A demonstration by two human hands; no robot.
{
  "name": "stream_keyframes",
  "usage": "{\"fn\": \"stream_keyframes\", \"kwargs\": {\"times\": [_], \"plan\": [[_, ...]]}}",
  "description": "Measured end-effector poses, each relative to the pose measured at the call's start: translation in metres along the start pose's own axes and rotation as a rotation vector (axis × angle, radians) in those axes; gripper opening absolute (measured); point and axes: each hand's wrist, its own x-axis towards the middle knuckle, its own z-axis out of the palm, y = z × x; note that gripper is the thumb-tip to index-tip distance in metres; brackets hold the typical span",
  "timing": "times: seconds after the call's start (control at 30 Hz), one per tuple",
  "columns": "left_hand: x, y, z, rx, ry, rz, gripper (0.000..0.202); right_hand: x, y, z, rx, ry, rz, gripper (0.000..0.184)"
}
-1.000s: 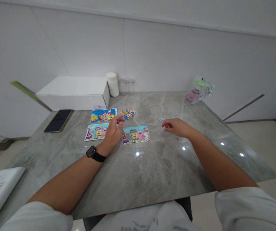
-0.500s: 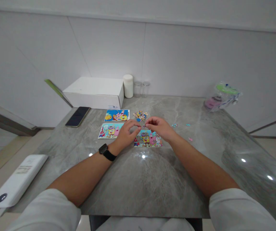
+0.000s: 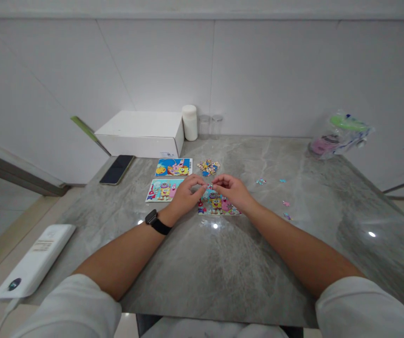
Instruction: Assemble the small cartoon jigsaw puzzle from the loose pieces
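My left hand (image 3: 186, 195) and my right hand (image 3: 232, 190) meet fingertip to fingertip above a cartoon jigsaw puzzle (image 3: 219, 205) on the grey marble table (image 3: 223, 263). Both hands are pinched together on a small puzzle piece (image 3: 209, 187) held between them. A black watch (image 3: 157, 222) is on my left wrist. Two more cartoon puzzles lie to the left, one near (image 3: 163, 190) and one farther back (image 3: 174, 166). A heap of loose pieces (image 3: 208, 166) sits just beyond my hands.
A few stray pieces (image 3: 283, 203) lie to the right. A white box (image 3: 142, 134), white jar (image 3: 190, 123) and two clear jars (image 3: 211, 126) stand at the back. A phone (image 3: 116, 169), a white device (image 3: 34, 267) and a bagged item (image 3: 339, 134) lie around.
My right hand came in from the right side of the table to meet my left hand over the near puzzle. The view swung to the left.
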Motion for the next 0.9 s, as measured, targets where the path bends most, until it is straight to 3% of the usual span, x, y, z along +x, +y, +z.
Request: {"fn": "stream_keyframes", "kwargs": {"times": [0.43,0.9], "plan": [[0.0005,0.0035,-0.0007,-0.054,0.003,-0.040,0.020,0.0004,0.0006,0.0015,-0.020,-0.002,-0.026,0.043],[0.0002,0.0009,-0.0015,-0.034,-0.005,-0.047,0.024,0.0011,0.0069,0.0029,-0.009,0.017,-0.091,0.028]]}}
